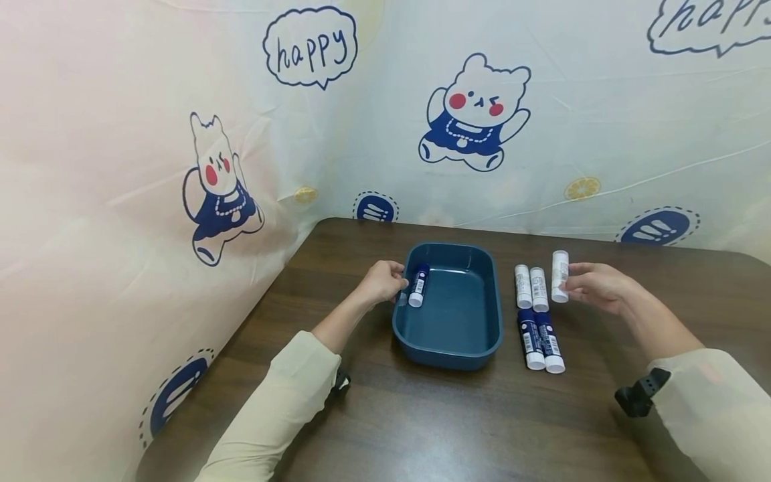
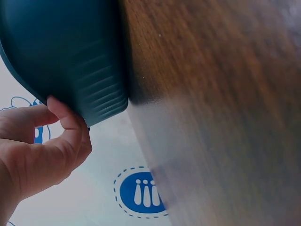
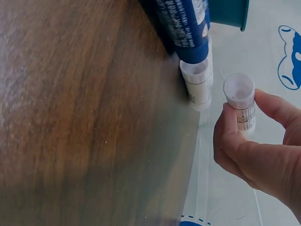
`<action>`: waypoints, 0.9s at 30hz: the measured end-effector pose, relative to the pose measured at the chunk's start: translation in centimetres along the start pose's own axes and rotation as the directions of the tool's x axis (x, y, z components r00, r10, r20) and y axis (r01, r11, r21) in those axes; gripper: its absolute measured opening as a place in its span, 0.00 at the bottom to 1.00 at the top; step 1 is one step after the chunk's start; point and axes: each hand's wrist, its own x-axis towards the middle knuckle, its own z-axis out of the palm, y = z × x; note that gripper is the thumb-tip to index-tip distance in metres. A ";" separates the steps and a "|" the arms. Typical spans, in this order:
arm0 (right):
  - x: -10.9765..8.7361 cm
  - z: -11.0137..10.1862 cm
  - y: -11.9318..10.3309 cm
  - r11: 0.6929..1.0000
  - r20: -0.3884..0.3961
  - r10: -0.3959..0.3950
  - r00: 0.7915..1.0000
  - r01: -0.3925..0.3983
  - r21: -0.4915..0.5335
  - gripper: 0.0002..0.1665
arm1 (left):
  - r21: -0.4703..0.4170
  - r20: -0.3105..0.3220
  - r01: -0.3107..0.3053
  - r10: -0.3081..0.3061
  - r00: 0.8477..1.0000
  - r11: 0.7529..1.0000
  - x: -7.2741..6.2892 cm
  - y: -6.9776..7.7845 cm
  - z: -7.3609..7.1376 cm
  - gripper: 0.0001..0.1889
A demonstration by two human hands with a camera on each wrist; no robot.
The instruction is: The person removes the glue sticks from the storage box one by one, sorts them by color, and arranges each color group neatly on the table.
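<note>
My left hand (image 1: 384, 282) pinches the left rim of a dark blue plastic bin (image 1: 448, 358). In the left wrist view its curled fingers (image 2: 70, 134) touch the bin's ribbed outer wall (image 2: 96, 87). A blue glue stick (image 1: 419, 284) with a white end lies inside, along the left wall. To the right of the bin, my right hand (image 1: 602, 288) holds a white glue stick (image 1: 560, 268) between thumb and fingers. In the right wrist view that white glue stick (image 3: 240, 94) shows its round end, apart from the others.
Two white glue sticks (image 1: 531, 288) lie side by side right of the bin. Nearer to me are two blue glue sticks (image 1: 541, 338) with white ends. All rest on a brown wooden table (image 1: 385, 415), with a printed cloth (image 1: 385, 134) behind and to the left.
</note>
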 end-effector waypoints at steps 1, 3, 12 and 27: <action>0.1 0.0 0.0 1.000 -0.004 0.007 1.000 -0.007 -0.004 0.46 | -0.001 0.000 -0.002 0.002 1.000 1.000 0.0 0.0 0.0 0.21; 0.2 0.1 0.0 1.000 -0.011 0.020 1.000 -0.020 -0.014 0.45 | -0.005 0.000 -0.007 0.007 1.000 1.000 -0.1 0.1 0.0 0.21; 0.9 0.3 0.5 0.986 -0.071 0.103 0.992 -0.111 -0.123 0.45 | 0.004 0.001 -0.003 0.003 1.000 1.000 -0.1 0.1 0.1 0.21; 1.3 1.0 0.7 0.970 -0.114 0.151 0.982 -0.170 -0.174 0.44 | -0.006 0.004 -0.013 0.013 1.000 1.000 -0.2 0.1 -0.1 0.21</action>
